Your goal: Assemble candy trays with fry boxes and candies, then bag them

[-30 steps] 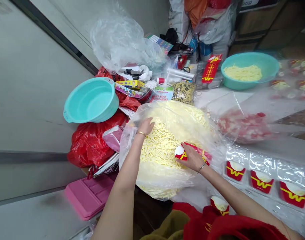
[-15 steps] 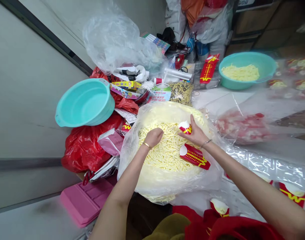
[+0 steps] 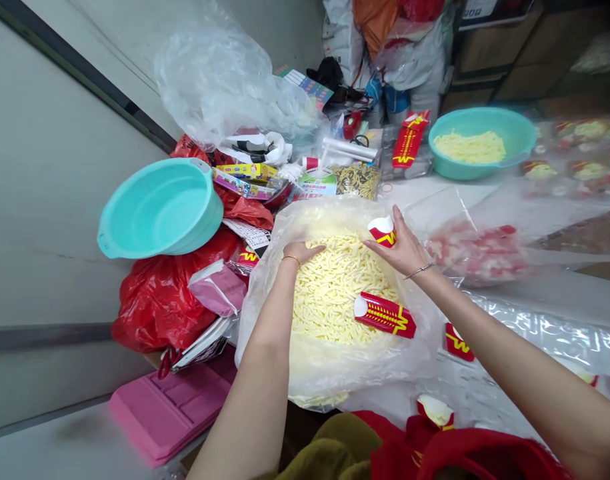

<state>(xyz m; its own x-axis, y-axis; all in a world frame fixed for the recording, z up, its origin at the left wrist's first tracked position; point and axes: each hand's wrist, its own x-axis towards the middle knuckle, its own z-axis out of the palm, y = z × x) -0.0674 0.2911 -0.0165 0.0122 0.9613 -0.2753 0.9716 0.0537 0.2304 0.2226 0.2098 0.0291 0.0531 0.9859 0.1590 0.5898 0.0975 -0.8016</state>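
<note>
A large clear plastic bag (image 3: 265, 320) lies spread in front of me, full of pale yellow fry-like strips (image 3: 329, 287). At the bag's far left side, my left hand (image 3: 303, 251) rests on the strips, thumb stretched out and other fingers mostly hidden. My right hand (image 3: 402, 247) grips a small red and yellow french fry box (image 3: 383, 231) with a white inside, above the right part of the strips. What is inside this box is not clear. Another french fry box (image 3: 385, 315), flat and red, lies on the strips below my right hand.
An aqua basin (image 3: 159, 213) stands on red plastic bags (image 3: 169, 293) at left. Another aqua basin (image 3: 519, 143) at back right holds yellow strips. Bagged red and white pieces (image 3: 479, 250) lie at right. A pink plastic container (image 3: 155, 413) sits at lower left.
My left hand has gone from a closed fist to a stretched thumb and sits slightly further back and left. My right hand, still holding the box, has moved slightly right. The view has shifted a little.
</note>
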